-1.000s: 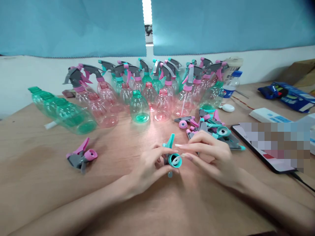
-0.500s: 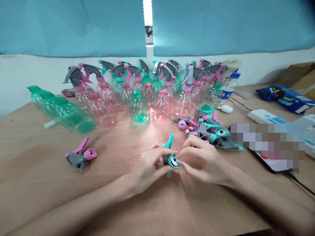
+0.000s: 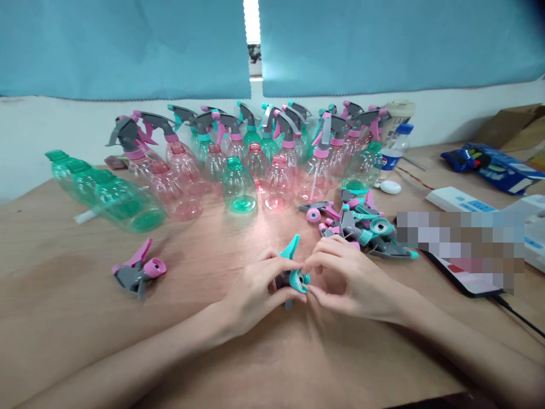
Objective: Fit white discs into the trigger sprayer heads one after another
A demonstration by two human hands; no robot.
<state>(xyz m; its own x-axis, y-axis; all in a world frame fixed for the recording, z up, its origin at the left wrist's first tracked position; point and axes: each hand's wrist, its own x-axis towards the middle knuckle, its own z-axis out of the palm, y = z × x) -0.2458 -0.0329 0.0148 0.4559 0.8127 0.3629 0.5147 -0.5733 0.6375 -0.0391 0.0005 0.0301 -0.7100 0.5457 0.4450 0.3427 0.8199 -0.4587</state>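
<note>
My left hand (image 3: 255, 287) grips a grey trigger spray head with a teal trigger and collar (image 3: 290, 248), its fingers above and thumb below. The collar's open end faces toward me and shows a pale inside with a dark hole. At the collar's right side, my right hand (image 3: 355, 278) pinches its edge with thumb and fingertips. Part of the grey body is hidden by the left fingers. A loose pink and grey spray head (image 3: 135, 272) lies on the table to the left. Beyond my right hand is a pile of pink, teal and grey spray heads (image 3: 355, 224).
Capless green bottles (image 3: 114, 193) lean at the left. Pink bottles (image 3: 279, 184), several with spray heads fitted, fill the back. At the right are a phone (image 3: 481, 284) with a cable, a white power strip (image 3: 460, 200), a blue package (image 3: 498, 165) and a blue-capped drink bottle (image 3: 395, 147).
The spray head has tilted in my hands, so its collar opening shows at a different angle. The right fingertips have shifted slightly around the collar. The camera view has moved a little.
</note>
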